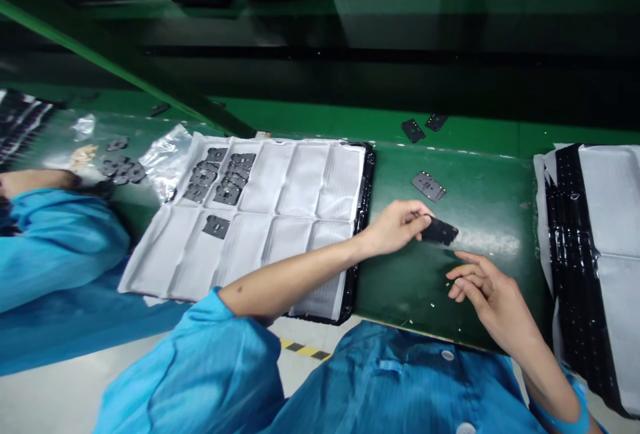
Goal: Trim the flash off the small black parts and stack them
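My left hand (400,227) pinches a small black plate (440,231) by its left end and holds it tilted above the green bench. To its right, my right hand (477,284) hangs over the bench with its fingers loosely bent and apart. I see no plate in it. Just beyond my left hand, a grey-black plate with small holes (429,185) lies flat on the bench. Two more dark plates, a left one (413,131) and a right one (437,121), lie farther back. Tiny pale bits (433,305) are scattered near my right hand.
A white-lined compartment tray (295,177) at left holds several dark plates (235,177). Another lined tray (617,207) stands at right. A co-worker's blue sleeve (60,241) is at far left, near a clear plastic bag (170,161). A green beam (125,67) slants above the bench.
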Demonstrator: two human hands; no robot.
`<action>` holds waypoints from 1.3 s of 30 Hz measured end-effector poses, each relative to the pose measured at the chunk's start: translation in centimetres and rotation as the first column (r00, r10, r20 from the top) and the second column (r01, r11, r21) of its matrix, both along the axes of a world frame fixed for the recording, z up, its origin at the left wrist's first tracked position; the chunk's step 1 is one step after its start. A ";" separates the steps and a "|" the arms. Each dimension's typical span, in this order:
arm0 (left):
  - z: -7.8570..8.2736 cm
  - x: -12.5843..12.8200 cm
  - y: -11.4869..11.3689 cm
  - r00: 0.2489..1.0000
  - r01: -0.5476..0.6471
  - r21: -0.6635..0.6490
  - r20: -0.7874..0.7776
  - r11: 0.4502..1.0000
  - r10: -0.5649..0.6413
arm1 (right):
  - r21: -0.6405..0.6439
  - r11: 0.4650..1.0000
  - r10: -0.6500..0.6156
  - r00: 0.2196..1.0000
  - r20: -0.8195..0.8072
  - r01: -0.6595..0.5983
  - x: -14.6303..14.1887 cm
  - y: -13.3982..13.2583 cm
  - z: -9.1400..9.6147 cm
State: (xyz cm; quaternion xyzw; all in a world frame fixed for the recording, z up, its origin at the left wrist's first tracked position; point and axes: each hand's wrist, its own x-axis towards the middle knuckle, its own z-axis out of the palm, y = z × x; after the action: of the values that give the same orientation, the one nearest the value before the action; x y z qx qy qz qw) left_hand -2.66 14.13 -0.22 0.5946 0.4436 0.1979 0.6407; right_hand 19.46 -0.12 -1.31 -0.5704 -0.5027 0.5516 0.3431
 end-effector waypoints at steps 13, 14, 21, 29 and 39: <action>-2.1 -0.7 8.9 0.856 0.217 0.502 -0.510 0.837 0.083 | 0.060 0.997 -0.052 0.987 0.152 0.044 0.4 -0.2 -0.8; -1.9 -0.8 9.0 0.842 0.250 0.522 -0.534 0.815 0.083 | 0.075 0.996 -0.057 0.984 0.167 0.045 0.4 -0.2 -0.8; -1.4 -0.3 11.1 0.762 0.595 0.546 -0.616 0.590 -0.198 | 0.220 0.976 -0.050 0.972 0.228 -0.002 0.4 0.0 -0.6; -2.0 -0.6 10.2 0.738 0.641 0.496 -0.606 0.585 -0.295 | 0.244 0.970 -0.044 0.972 0.230 -0.014 0.5 0.0 -0.6; -2.4 -2.0 8.4 0.754 0.634 0.541 -0.590 0.553 -0.289 | 0.240 0.971 -0.048 0.966 0.255 -0.015 0.2 -0.5 -1.5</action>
State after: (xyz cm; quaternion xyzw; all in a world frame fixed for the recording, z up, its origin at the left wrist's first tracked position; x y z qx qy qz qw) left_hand -4.66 22.52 -2.62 0.9195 0.2832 0.0349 0.2702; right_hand 19.65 -0.63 -2.84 -0.5959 -0.6014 0.4047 0.3458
